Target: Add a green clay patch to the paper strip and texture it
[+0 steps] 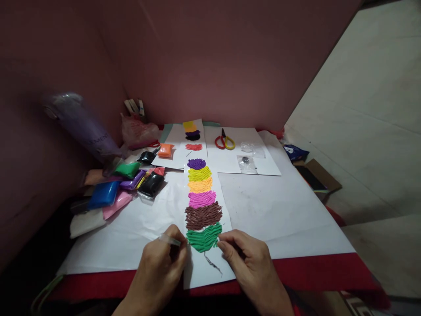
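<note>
A long white paper strip (210, 276) carries stacked bands of coloured clay, with the green clay band (204, 239) nearest to me. A brown clay band (203, 216) lies just above it. At the green band's left edge, my left hand (161, 259) is closed around a thin, pale, see-through stick tool (169, 239); its tip is hidden. My right hand (248, 259) pinches at the right edge of the green clay, and whatever is between its fingertips is too small to make out. Below the band runs a dark drawn stem (213, 264).
Packets of coloured clay, including a blue packet (103, 194) and a black packet (151, 184), are piled at the left. Red-and-yellow-handled scissors (225, 141) and a clear plastic bag (246, 164) lie at the back. A pink wall (204, 66) stands behind.
</note>
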Action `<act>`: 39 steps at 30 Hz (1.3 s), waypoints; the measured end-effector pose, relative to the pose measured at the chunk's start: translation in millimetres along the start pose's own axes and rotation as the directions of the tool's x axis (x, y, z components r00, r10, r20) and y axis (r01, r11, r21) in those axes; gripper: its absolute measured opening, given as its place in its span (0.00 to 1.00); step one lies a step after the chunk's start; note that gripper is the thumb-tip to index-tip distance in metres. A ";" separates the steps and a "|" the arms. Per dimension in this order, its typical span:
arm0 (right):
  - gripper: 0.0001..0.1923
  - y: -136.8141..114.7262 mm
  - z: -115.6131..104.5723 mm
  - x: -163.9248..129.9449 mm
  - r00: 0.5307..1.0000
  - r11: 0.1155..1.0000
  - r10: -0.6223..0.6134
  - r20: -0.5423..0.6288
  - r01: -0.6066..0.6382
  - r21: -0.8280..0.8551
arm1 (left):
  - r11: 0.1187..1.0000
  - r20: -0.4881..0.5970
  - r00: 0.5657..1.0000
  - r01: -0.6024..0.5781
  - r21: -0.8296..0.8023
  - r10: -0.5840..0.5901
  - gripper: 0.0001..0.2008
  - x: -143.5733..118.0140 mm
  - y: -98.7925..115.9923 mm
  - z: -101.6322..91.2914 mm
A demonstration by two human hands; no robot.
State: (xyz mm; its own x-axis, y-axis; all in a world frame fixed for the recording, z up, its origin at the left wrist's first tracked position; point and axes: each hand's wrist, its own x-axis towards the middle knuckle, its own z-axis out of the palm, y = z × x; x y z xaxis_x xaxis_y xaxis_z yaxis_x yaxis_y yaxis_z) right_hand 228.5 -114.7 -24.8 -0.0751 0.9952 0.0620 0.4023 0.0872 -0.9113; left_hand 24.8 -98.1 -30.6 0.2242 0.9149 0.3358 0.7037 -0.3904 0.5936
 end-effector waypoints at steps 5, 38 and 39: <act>0.11 2.3 0.4 -0.2 1.000 1.000 -0.011 -0.002 0.011 0.008 | 0.986 -0.084 0.996 -0.029 -0.162 0.015 0.05 1.1 6.1 -1.1; 0.11 1.2 0.9 0.3 1.000 1.000 0.002 -0.001 -0.002 0.008 | 1.000 0.076 0.997 -0.010 0.012 0.009 0.08 1.5 10.5 0.6; 0.11 1.5 1.1 0.3 1.000 1.000 -0.001 -0.002 0.001 0.008 | 1.000 0.079 0.997 -0.018 0.017 0.017 0.08 2.2 10.0 0.0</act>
State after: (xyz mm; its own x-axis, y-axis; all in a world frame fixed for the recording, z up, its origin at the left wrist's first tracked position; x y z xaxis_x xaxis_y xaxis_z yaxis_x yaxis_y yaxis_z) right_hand 228.1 -114.3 -26.5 -0.0734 0.9952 0.0639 0.3952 0.0879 -0.9144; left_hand 32.3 -100.0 -23.9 0.2886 0.9135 0.2868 0.7108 -0.4051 0.5751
